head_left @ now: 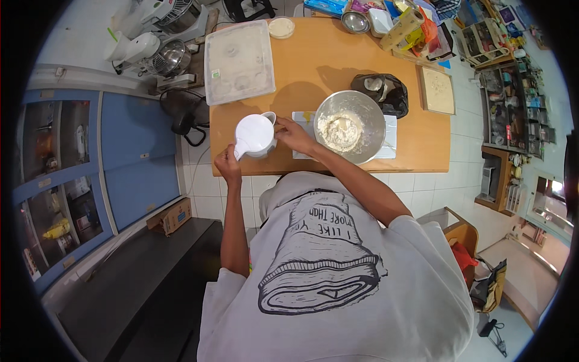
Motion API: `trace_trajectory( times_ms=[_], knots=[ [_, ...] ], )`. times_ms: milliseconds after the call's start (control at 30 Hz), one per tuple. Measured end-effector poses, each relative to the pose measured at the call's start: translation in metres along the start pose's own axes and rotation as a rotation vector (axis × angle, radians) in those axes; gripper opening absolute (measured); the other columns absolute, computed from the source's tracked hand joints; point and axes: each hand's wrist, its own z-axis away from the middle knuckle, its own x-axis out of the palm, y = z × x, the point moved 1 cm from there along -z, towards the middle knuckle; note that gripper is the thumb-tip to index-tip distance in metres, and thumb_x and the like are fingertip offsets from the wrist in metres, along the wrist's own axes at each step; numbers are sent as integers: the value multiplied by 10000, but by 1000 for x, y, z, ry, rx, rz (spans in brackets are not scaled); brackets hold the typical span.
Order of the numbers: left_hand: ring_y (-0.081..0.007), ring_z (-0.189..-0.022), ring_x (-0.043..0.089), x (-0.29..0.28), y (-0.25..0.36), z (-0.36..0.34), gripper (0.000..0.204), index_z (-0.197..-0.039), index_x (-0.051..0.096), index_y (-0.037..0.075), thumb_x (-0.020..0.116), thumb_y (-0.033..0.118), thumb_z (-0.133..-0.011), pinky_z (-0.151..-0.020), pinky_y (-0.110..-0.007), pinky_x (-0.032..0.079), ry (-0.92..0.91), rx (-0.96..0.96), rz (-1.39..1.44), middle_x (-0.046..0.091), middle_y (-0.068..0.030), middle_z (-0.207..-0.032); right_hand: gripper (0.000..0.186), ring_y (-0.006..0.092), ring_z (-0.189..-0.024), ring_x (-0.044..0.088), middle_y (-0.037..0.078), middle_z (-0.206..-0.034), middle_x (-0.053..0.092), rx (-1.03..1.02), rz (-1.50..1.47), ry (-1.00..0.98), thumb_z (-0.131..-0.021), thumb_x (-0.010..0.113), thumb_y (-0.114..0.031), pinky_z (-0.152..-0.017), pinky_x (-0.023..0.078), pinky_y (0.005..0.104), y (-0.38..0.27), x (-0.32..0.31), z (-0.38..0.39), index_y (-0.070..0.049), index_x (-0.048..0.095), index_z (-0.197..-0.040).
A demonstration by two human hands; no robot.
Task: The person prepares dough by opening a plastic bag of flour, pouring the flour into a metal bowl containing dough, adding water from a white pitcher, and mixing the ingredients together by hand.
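At the table's near left edge, my left hand (227, 163) is closed around the handle of a white jug (254, 135) with a round, smooth top. My right hand (294, 136) reaches across from the right, its fingers bent against the jug's other side below the spout. What lies under those fingertips is partly hidden. Just right of that hand stands a steel mixing bowl (373, 142), with white flour-like powder and crumbly bits (341, 131) in its bottom. The bowl rests on a flat, pale board or sheet (390, 136).
A translucent lidded tub (239, 63) and a small round container (281, 28) stand at the back left. Behind the bowl sits a black plastic bag (395, 98); a shallow tray (437, 90) lies at the right edge. Packets (422, 42) and a small steel bowl (356, 22) crowd the far right.
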Motion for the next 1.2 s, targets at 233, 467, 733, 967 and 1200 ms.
trace_trajectory(
  times_ms=[233,467,733,967,1200],
  knots=[
    [-94,-620,511,22,-17,10,367,-713,658,-41,614,184,-999,-539,-303,414,145,-235,201,591,-11,-673,623,319,-1263,570,191,-1384,516,38,121,31,-887,558,-25,-1090,480,403,19,1,-16,-73,527,-1508],
    [-107,-607,538,22,-30,10,359,-692,613,-4,607,184,-998,-530,-304,456,120,-235,189,561,-6,-662,630,305,-1241,573,172,-1371,513,31,46,29,-894,540,-10,-1092,472,410,26,5,-20,-72,511,-1520],
    [-153,-681,557,-2,-66,-1,360,-802,644,-19,580,236,-1049,-599,-309,467,-30,-168,-62,615,-63,-771,451,266,-1224,615,159,-1416,548,-133,312,64,-1016,548,-41,-1047,510,396,-13,-3,25,-47,541,-1467],
    [-281,-1122,534,31,22,30,224,-1173,619,8,561,186,-1051,-853,-422,489,377,428,-477,607,-166,-1171,394,391,-1170,652,188,-1324,635,-153,594,294,-947,634,-45,-975,567,430,-28,-111,137,-35,631,-1341],
    [-350,-1185,571,167,76,62,439,-1403,486,-10,625,190,-1038,-969,-458,510,-404,279,-125,511,-220,-1396,623,376,-1433,478,179,-1582,455,-142,1046,96,-903,713,-140,-1143,471,440,-6,-128,152,-96,522,-1495]
  ],
)
